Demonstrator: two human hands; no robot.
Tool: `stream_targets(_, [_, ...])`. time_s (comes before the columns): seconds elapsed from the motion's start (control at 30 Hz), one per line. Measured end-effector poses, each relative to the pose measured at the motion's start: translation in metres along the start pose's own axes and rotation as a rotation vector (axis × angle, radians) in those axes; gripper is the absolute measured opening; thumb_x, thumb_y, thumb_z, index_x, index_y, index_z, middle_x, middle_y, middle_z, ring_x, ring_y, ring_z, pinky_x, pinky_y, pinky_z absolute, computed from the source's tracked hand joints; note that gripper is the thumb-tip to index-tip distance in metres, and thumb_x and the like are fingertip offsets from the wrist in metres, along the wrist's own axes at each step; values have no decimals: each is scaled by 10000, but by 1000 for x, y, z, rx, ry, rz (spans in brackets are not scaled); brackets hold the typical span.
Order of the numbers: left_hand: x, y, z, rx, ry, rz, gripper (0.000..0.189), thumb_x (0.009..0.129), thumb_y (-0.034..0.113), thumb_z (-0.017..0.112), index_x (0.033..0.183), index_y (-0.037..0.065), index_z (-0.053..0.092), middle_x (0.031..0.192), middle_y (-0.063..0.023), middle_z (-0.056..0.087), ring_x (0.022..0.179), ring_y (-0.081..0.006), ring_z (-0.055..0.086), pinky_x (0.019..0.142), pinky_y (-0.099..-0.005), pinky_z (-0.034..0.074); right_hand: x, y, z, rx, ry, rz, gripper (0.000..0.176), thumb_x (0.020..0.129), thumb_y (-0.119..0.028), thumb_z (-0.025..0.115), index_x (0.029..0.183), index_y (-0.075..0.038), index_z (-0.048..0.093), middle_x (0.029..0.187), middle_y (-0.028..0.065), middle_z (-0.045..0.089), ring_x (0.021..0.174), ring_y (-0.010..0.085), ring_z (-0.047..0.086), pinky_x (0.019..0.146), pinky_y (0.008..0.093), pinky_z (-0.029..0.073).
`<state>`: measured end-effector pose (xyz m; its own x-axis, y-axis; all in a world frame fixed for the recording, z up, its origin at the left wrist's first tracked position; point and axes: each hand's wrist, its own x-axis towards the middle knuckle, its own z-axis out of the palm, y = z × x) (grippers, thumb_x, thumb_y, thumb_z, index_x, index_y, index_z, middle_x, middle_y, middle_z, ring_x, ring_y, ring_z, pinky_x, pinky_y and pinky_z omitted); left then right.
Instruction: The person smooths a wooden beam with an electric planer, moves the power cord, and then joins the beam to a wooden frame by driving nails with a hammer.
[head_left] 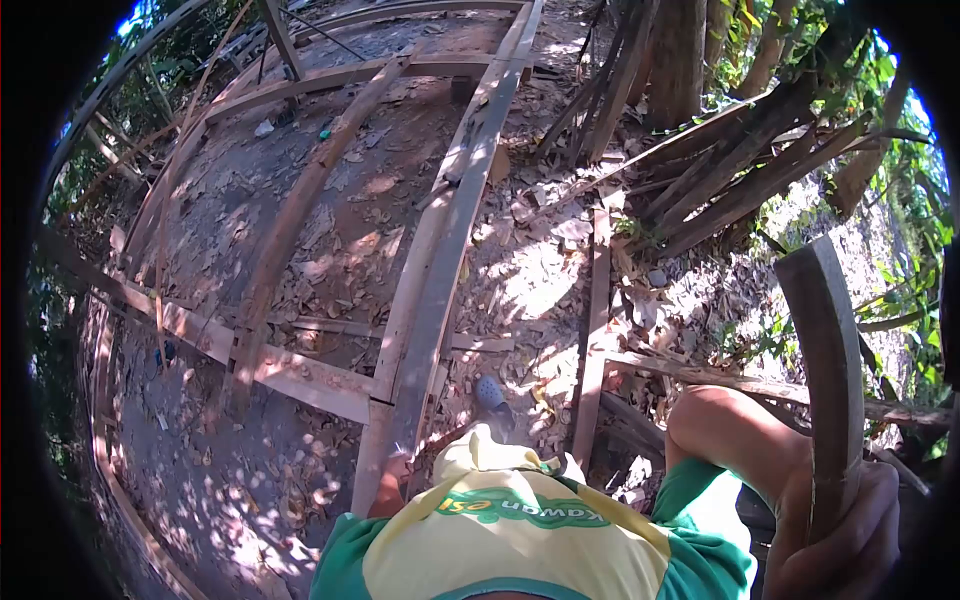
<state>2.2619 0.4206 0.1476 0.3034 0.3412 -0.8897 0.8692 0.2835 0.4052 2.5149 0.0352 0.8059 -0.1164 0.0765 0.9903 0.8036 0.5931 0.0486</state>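
Observation:
My right hand [843, 535] is wrapped round the lower part of a short, weathered wooden plank [825, 350]. The plank stands roughly upright at the right and appears curved in the wide lens. My left hand [392, 484] shows only in part beside my shirt, at the near end of a long wooden beam [455, 235]. It seems to touch the beam, but its fingers cannot be made out. A second long timber runs alongside that beam, and a cross board [312, 385] meets them at the left.
Wooden framing with a rough pole [300, 205] spans the leaf-covered ground at the left. Old boards [735, 180] lean in a pile near tree trunks [678, 65]. A narrow board [593, 350] and a low rail [720, 375] lie close by my right side. One grey clog [489, 391] shows below me.

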Motion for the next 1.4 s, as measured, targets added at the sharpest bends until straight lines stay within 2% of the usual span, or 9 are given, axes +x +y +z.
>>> stream_targets(0.17, [73,290,67,-95,7,398,216,884,231,621,719,91,617,573,-22,566,406,-106,464,342,-266,301,1,147,-71,58,-165,94,400,808,-99,693,1177,-175,560,921,-25,613,576,64,566,460,209,389])
stream_targets(0.3, [82,510,120,12,-95,610,244,880,236,650,707,64,629,604,-2,585,504,-72,508,461,-236,356,-18,260,-121,33,-41,2,428,836,-102,651,1230,-142,487,1113,22,562,593,118,602,450,216,399])
stream_targets(0.4, [129,621,154,-10,-114,700,230,882,227,650,726,57,641,605,8,577,533,-66,507,499,-242,369,-46,347,-168,69,-23,55,300,816,-193,742,1076,-176,592,833,-45,639,545,45,536,469,203,389])
stream_targets(0.43, [148,651,169,-31,-136,714,224,883,223,649,733,56,645,604,9,574,538,-67,507,504,-246,371,-64,365,-196,33,30,71,402,827,-334,741,1155,-198,553,1040,-39,620,731,19,594,483,277,435])
stream_targets(0.6, [260,720,199,-47,-40,524,244,878,229,615,705,60,645,595,-21,599,526,-104,550,462,-268,403,-181,531,-340,-160,479,484,160,843,22,599,968,-70,555,994,103,449,754,177,490,506,238,416])
stream_targets(0.77, [255,740,204,-78,32,99,241,849,184,632,647,52,625,539,-75,573,400,-152,511,346,-311,363,-287,710,-421,-134,668,1172,122,807,123,612,829,10,651,831,66,546,708,119,535,598,244,463])
stream_targets(0.9, [280,778,216,-48,-15,-41,307,842,215,655,591,41,626,527,-83,578,383,-166,500,352,-317,366,-365,818,-446,-291,391,1483,135,838,55,648,963,22,689,858,60,619,696,102,543,608,228,433])
stream_targets(1.0, [294,854,260,10,265,-144,366,851,252,638,558,34,628,522,-93,587,399,-181,520,377,-335,402,-410,898,-461,-300,253,1542,127,849,28,660,967,17,704,890,53,639,726,91,544,621,230,435])
stream_targets(1.4, [485,1343,362,-363,-78,407,121,867,128,641,819,19,660,625,-31,589,483,-103,523,418,-245,366,-471,1252,-612,-366,146,1692,202,870,-42,607,1032,49,688,793,102,678,696,138,638,638,268,523])
